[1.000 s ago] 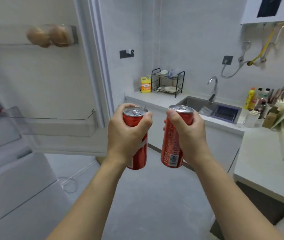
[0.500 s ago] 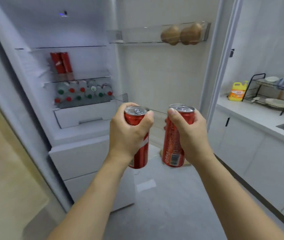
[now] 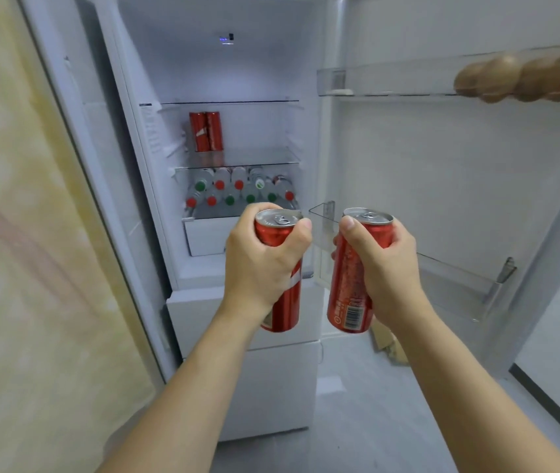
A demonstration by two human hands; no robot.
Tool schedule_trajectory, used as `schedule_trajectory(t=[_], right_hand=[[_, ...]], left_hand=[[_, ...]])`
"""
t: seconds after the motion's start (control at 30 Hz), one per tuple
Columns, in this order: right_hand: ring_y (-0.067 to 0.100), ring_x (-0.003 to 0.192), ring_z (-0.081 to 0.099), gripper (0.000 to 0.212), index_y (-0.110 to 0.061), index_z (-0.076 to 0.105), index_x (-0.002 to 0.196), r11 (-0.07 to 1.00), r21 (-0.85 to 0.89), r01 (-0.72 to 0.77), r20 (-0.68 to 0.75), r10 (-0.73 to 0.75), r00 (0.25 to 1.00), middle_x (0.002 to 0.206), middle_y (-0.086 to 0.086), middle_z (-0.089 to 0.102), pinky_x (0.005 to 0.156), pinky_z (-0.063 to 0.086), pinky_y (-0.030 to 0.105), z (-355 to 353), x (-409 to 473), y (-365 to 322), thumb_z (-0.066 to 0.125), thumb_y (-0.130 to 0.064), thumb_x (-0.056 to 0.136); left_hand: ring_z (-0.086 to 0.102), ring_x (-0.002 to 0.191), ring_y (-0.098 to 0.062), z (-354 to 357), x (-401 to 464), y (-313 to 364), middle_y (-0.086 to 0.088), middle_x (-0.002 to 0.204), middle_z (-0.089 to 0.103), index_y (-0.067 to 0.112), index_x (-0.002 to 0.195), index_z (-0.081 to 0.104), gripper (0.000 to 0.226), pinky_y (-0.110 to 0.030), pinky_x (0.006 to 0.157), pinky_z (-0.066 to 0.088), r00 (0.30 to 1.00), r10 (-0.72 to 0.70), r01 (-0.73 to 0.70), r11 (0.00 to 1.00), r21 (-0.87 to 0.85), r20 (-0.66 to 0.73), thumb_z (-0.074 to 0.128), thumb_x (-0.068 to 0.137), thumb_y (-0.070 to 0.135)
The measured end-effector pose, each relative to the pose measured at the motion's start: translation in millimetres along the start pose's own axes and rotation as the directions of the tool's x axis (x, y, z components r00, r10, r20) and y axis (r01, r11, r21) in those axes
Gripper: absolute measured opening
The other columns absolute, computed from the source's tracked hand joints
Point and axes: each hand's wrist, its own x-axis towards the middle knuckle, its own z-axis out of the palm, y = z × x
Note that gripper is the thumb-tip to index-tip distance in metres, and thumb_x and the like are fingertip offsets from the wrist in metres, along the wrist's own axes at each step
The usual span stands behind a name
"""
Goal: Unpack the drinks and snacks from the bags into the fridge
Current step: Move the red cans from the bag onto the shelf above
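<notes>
My left hand [image 3: 261, 264] grips a tall red can [image 3: 280, 302] upright, fingers wrapped round its upper half. My right hand [image 3: 379, 268] grips a second red can [image 3: 350, 288], barcode facing me. Both cans hang side by side in front of the open fridge [image 3: 224, 63]. Two red cans [image 3: 205, 131] stand on the fridge's middle glass shelf. Below them several small bottles [image 3: 237, 192] with red and green caps lie stacked on a lower shelf.
The fridge door [image 3: 442, 182] stands open to the right, with brown round items [image 3: 524, 80] in its top rack and a clear lower rack [image 3: 459, 278]. A yellowish wall [image 3: 33, 233] fills the left. White drawers [image 3: 271, 370] sit below the fridge compartment.
My view has swung left from the kitchen counter and sink to face the fridge interior. Both hands still hold their cans, now closer to the shelves.
</notes>
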Motion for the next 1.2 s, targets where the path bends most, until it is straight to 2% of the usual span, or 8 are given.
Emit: schedule_trajectory(t=[0.1, 0.23, 0.47, 0.63, 0.83, 1.07, 1.13, 1.2], right_hand=[[0.032, 0.079, 0.07, 0.023, -0.033, 0.067, 0.085, 1.0, 0.013, 0.0, 0.034, 0.0, 0.999, 0.086, 0.01, 0.072, 0.062, 0.059, 0.038, 7.5, 17.3, 6.4, 0.075, -0.048, 0.069], [0.031, 0.084, 0.071, 0.024, -0.043, 0.069, 0.083, 1.0, 0.026, 0.002, 0.081, -0.004, 0.997, 0.088, 0.006, 0.073, 0.076, 0.059, 0.05, 13.3, 43.4, 15.0, 0.073, -0.056, 0.064], [0.028, 0.081, 0.071, 0.012, -0.035, 0.067, 0.083, 0.998, 0.054, -0.02, 0.138, 0.012, 0.99, 0.088, 0.006, 0.073, 0.076, 0.06, 0.049, 21.3, 83.8, 32.0, 0.076, -0.04, 0.077], [0.03, 0.082, 0.071, 0.018, -0.042, 0.069, 0.08, 0.995, 0.084, -0.045, 0.176, 0.03, 0.984, 0.088, 0.006, 0.073, 0.077, 0.059, 0.052, 39.8, 108.3, 49.6, 0.074, -0.051, 0.066], [0.029, 0.084, 0.071, 0.036, -0.034, 0.068, 0.089, 0.994, 0.101, -0.032, 0.173, 0.014, 0.985, 0.089, 0.006, 0.073, 0.081, 0.057, 0.055, 74.9, 141.3, 71.0, 0.074, -0.057, 0.062], [0.022, 0.086, 0.071, 0.037, -0.033, 0.065, 0.093, 0.995, 0.098, 0.004, 0.182, -0.022, 0.983, 0.091, 0.002, 0.073, 0.082, 0.058, 0.05, 126.6, 185.5, 81.9, 0.072, -0.056, 0.065], [0.021, 0.086, 0.071, 0.033, -0.032, 0.065, 0.093, 0.995, 0.099, 0.015, 0.181, -0.033, 0.983, 0.089, 0.0, 0.073, 0.081, 0.058, 0.049, 141.9, 198.0, 85.1, 0.074, -0.052, 0.068], [0.022, 0.086, 0.071, 0.018, -0.035, 0.066, 0.087, 0.994, 0.11, 0.027, 0.177, -0.047, 0.983, 0.087, -0.002, 0.074, 0.082, 0.058, 0.05, 156.2, 209.9, 90.6, 0.073, -0.045, 0.074]], left_hand=[[0.064, 0.074, -0.002, 2.5, 11.3, -9.3, 0.01, 0.08, 0.067, 0.015, 0.094, 0.063, 0.036, -0.008, 0.064, 0.045, 1.0, 0.001, -0.001, 1.0, -0.001, -0.014, 0.071, 0.073, 0.043], [0.064, 0.075, -0.002, 11.2, 28.7, -21.8, 0.011, 0.081, 0.068, 0.015, 0.094, 0.064, 0.048, -0.011, 0.066, 0.047, 0.999, -0.005, 0.005, 1.0, -0.001, -0.043, 0.066, 0.067, 0.054], [0.064, 0.074, -0.002, 24.2, 55.4, -43.1, 0.013, 0.079, 0.067, 0.016, 0.094, 0.064, 0.034, -0.013, 0.067, 0.049, 0.993, -0.022, 0.027, 0.999, 0.047, -0.118, 0.071, 0.072, 0.041], [0.064, 0.073, -0.001, 23.1, 73.9, -62.7, 0.012, 0.078, 0.067, 0.015, 0.092, 0.065, 0.041, -0.01, 0.065, 0.045, 0.989, -0.014, 0.023, 0.998, 0.06, -0.145, 0.07, 0.069, 0.048], [0.065, 0.075, -0.005, 11.0, 114.0, -94.5, 0.012, 0.082, 0.068, 0.021, 0.093, 0.064, 0.033, -0.02, 0.069, 0.052, 0.987, -0.057, 0.068, 0.996, 0.066, -0.153, 0.071, 0.071, 0.044], [0.069, 0.077, -0.015, -5.4, 173.6, -126.1, 0.006, 0.082, 0.069, 0.021, 0.093, 0.063, 0.04, -0.036, 0.073, 0.057, 0.989, -0.022, 0.029, 0.999, 0.045, -0.149, 0.069, 0.067, 0.051], [0.069, 0.076, -0.017, -11.1, 190.0, -135.4, 0.006, 0.082, 0.069, 0.022, 0.092, 0.063, 0.035, -0.037, 0.072, 0.058, 0.991, -0.021, 0.026, 0.999, 0.035, -0.133, 0.07, 0.07, 0.047], [0.069, 0.074, -0.014, -16.8, 204.0, -144.7, 0.008, 0.082, 0.069, 0.023, 0.092, 0.062, 0.028, -0.032, 0.07, 0.057, 0.991, -0.025, 0.029, 0.999, 0.034, -0.135, 0.071, 0.072, 0.042]])
